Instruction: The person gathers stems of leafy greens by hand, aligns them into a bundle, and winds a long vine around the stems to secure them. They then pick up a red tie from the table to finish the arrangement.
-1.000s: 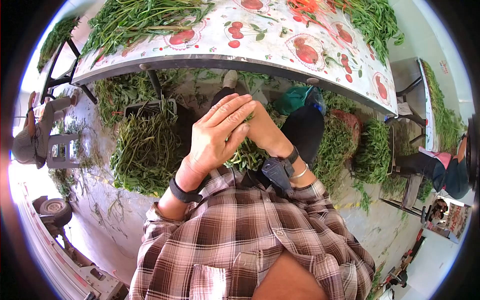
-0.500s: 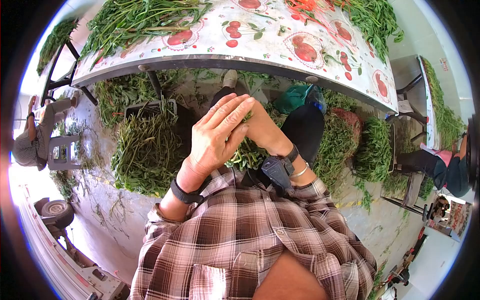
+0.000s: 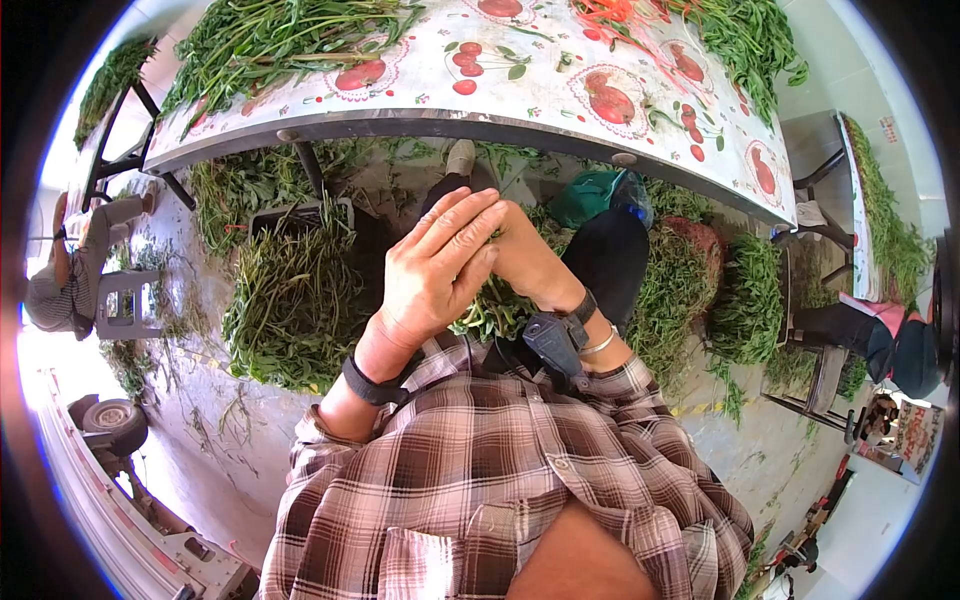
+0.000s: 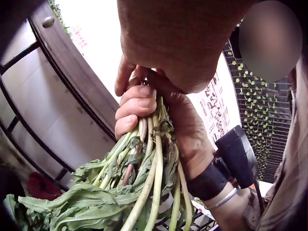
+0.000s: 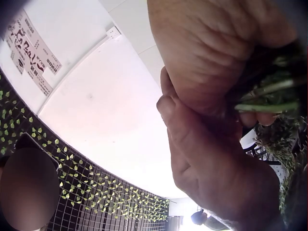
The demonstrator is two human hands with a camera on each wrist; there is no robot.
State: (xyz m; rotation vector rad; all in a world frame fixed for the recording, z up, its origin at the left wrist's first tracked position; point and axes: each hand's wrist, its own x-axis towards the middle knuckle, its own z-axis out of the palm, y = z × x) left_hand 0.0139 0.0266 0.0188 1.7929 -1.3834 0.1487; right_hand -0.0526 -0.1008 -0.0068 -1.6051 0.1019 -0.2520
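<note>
My left hand lies with long, straight fingers over my right hand, in front of the plaid shirt. In the left wrist view the curled fingers of the right hand grip the stems of a bunch of leafy greens, whose leaves hang downward. From above, both hands hide most of the bunch, and only some stems and leaves show below them. The right wrist view has the two hands overlapping, with green stems beside them.
A table with a fruit-print cover stands ahead, bearing piled greens and red strings. Heaped greens fill a crate to the left; further bundles stand to the right. Another person is at far left, one at far right.
Both hands stay over the bunch in nearly the same pose. At far left, the other person's arm has shifted slightly.
</note>
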